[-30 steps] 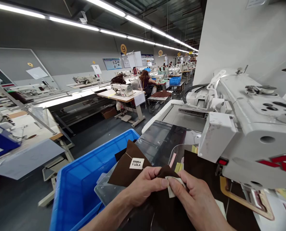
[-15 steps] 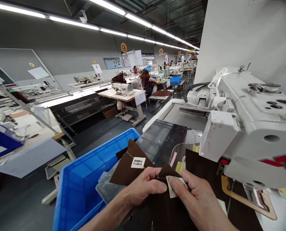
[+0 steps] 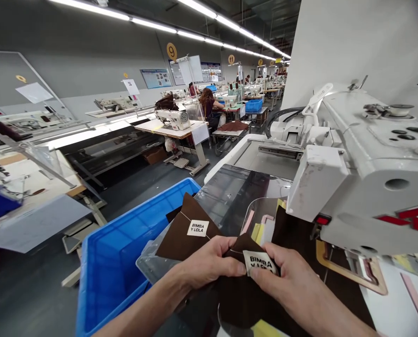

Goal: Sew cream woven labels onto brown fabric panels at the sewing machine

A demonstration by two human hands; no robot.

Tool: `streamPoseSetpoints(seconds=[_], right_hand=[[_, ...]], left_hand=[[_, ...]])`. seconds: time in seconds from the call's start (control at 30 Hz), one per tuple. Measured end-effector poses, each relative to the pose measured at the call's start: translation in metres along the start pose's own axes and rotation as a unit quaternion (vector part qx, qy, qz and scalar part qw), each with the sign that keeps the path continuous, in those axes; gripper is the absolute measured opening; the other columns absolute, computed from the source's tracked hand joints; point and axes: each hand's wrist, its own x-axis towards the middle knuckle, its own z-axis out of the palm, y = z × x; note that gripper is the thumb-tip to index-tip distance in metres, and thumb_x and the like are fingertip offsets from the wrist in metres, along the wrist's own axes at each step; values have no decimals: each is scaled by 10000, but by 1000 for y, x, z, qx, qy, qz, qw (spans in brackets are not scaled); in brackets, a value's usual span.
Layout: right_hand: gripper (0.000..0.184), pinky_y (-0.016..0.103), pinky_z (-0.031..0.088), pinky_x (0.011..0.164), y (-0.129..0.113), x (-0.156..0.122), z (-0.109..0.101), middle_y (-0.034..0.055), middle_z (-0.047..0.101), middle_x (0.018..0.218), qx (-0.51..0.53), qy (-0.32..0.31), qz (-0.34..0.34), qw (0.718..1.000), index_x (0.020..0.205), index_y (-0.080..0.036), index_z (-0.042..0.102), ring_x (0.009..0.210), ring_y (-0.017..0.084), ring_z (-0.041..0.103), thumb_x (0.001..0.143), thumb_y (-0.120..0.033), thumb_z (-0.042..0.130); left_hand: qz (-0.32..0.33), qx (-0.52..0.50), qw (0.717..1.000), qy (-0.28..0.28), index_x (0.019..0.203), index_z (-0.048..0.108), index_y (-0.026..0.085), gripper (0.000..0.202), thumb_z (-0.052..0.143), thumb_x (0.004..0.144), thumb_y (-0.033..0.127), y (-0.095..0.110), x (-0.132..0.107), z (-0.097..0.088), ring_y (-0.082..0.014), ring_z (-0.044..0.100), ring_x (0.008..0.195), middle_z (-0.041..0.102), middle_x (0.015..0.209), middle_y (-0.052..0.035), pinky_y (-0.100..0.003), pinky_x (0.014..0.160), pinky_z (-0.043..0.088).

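Pinching brown cloth (image 3: 240, 299) at 6 o'clock of view with left hand (image 3: 209, 267) and right hand (image 3: 293, 292), both clamped on it, thumbs near white label (image 3: 260, 262). Blue bin (image 3: 124, 252) at 9 o'clock, sewing machine (image 3: 370, 173) at 2.

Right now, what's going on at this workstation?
A person seated at a white sewing machine holds a brown fabric piece in both hands. The left hand pinches its folded top edge, and the right hand has its thumb on a white "BIMBA Y LOLA" label on the fabric. A second labelled brown piece lies just beyond, above a blue crate.
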Motion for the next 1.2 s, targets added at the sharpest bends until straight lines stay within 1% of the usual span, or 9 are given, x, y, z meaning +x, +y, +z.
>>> streamPoseSetpoints(seconds=[0.13, 0.2, 0.33, 0.43, 0.63, 0.73, 0.83, 1.0, 1.2], right_hand=[[143, 267, 406, 653, 2, 2, 0, -23, 592, 771, 41, -4, 5, 999, 868, -194, 634, 682, 138, 484, 932, -310, 581], [146, 265, 393, 636, 3, 2, 1, -28, 568, 757, 48, -9, 10, 999, 867, -191, 632, 669, 133, 464, 932, -310, 580], [133, 266, 364, 617, 7, 2, 2, -46, 510, 707, -2, 5, 3, 1000, 864, -206, 623, 628, 125, 406, 941, -291, 556], [136, 267, 348, 599, 8, 1, 3, -47, 511, 692, -52, 19, -8, 998, 830, -225, 582, 617, 130, 396, 945, -278, 532], [156, 263, 296, 540, 12, 0, 3, -46, 491, 645, -102, 26, -22, 994, 777, -238, 529, 573, 133, 367, 924, -282, 553], [140, 263, 299, 540, 15, -1, 2, -45, 504, 674, -98, 15, -24, 995, 806, -245, 537, 583, 137, 370, 940, -283, 528], [143, 266, 318, 571, 13, -2, 0, -51, 499, 697, -79, -7, -17, 997, 837, -250, 544, 608, 138, 377, 966, -298, 507], [217, 267, 271, 570, 3, -5, -4, -61, 413, 683, -41, -35, -7, 999, 759, -234, 445, 628, 127, 345, 960, -278, 516], [219, 269, 253, 566, 1, -4, -6, -60, 397, 691, -47, -35, -10, 998, 754, -232, 426, 639, 126, 326, 952, -264, 512]], left_hand=[[-25, 12, 1000, -5, 935, 781, 108, 242, 837, 753, 258, -4, 1, -5, -137, 589, 692, 683, 798, -37, -229, 667, 468], [-31, 17, 999, -4, 903, 785, 106, 226, 839, 749, 263, -5, 1, -6, -129, 575, 672, 673, 777, -30, -225, 655, 458], [-33, 23, 999, 3, 909, 796, 122, 211, 827, 757, 265, -3, 3, -3, -136, 584, 689, 691, 802, -30, -235, 687, 470], [-30, 29, 999, 3, 907, 801, 126, 194, 815, 761, 253, -1, 4, 0, -134, 578, 688, 690, 795, -25, -235, 693, 470], [-23, 44, 999, -8, 921, 813, 123, 200, 790, 758, 235, 2, 6, 3, -139, 575, 709, 690, 797, -24, -241, 722, 472], [-24, 47, 998, -16, 904, 818, 124, 196, 807, 750, 244, 3, 8, 3, -143, 572, 713, 689, 790, -23, -245, 722, 475], [-29, 50, 998, -26, 928, 823, 127, 219, 818, 759, 267, 2, 8, 1, -150, 587, 724, 699, 805, -28, -253, 741, 489], [-38, 52, 997, -41, 947, 823, 134, 243, 831, 768, 297, -1, 6, -5, -163, 620, 745, 715, 834, -38, -260, 765, 504], [-41, 59, 997, -43, 914, 809, 147, 211, 820, 785, 314, -3, 4, -7, -152, 608, 717, 708, 818, -24, -246, 733, 485]])
